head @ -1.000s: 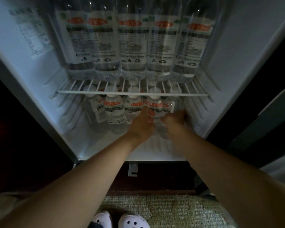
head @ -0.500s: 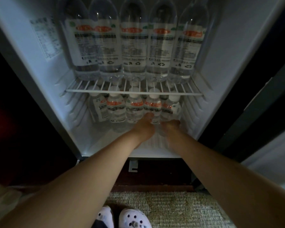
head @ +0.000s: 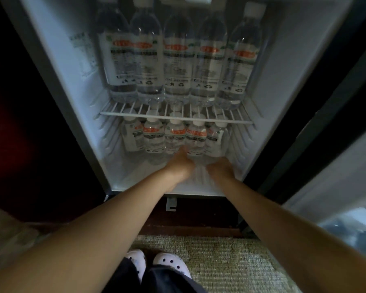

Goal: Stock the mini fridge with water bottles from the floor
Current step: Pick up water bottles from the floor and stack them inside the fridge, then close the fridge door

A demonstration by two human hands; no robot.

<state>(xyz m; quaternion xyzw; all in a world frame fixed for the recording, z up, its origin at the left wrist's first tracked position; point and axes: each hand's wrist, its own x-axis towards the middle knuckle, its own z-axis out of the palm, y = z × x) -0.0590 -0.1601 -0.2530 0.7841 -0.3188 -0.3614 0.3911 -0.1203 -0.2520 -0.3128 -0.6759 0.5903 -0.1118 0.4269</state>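
A mini fridge (head: 283, 60) stands open, its inside white and lit. A white wire shelf (head: 175, 119) splits it into an upper and a lower space. On the shelf, five upper water bottles (head: 179, 60) stand upright, side by side and touching. They are clear plastic with white caps and white labels with a red-orange logo. Below the shelf, five lower water bottles (head: 174, 136) of the same kind stand in a row at the back of the fridge floor, caps just under the wires. The leftmost one has its label turned aside.
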